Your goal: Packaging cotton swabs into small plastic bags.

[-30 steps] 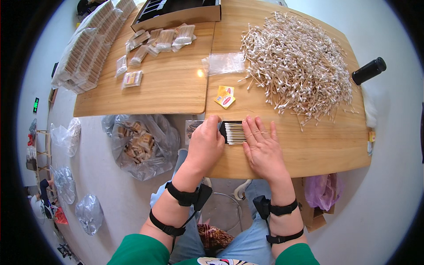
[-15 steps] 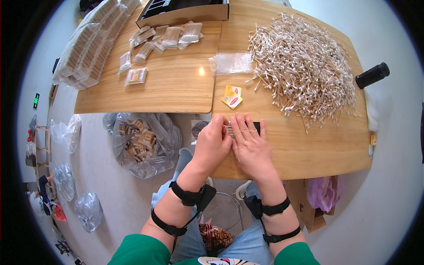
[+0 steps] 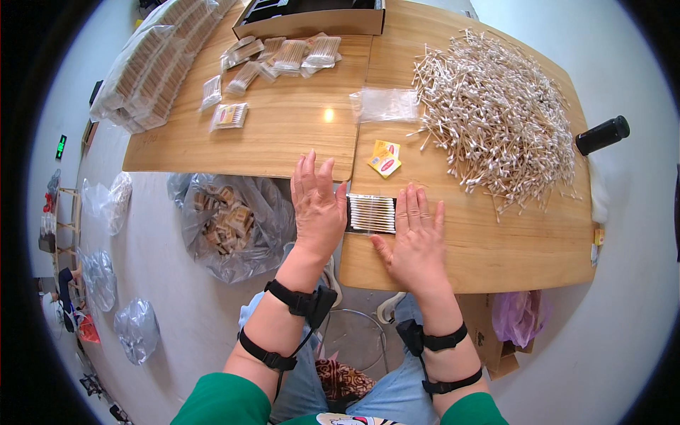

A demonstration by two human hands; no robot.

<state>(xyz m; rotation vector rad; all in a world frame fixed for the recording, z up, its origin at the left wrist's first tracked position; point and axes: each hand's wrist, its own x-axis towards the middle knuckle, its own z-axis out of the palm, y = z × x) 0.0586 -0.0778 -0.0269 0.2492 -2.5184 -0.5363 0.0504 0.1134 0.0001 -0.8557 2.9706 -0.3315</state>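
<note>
Between my hands a flat row of cotton swabs (image 3: 372, 214) lies crosswise on a dark piece near the table's front edge. My left hand (image 3: 316, 209) is open at the row's left end, its fingers extended and close together. On the other end rests my right hand (image 3: 416, 244), open, with fingers flat and thumb spread along the near side. Two small yellow-and-white cards (image 3: 384, 158) lie just beyond the row. Behind them are flat clear plastic bags (image 3: 387, 105). A large heap of loose cotton swabs (image 3: 496, 113) covers the table's right side.
Several filled swab packs (image 3: 289, 55) lie at the back left, near an open cardboard box (image 3: 312, 25). Wrapped stacks of packs (image 3: 152, 78) line the left edge. A grey plastic bag (image 3: 273, 237) of packs stands below the table. A black cylinder (image 3: 602, 135) is beyond the right edge.
My hands have drawn apart, the left moving left and its bent fingers straightening, the right shifting slightly right. The row of swabs, mostly covered before, now shows. The whole view has shifted slightly.
</note>
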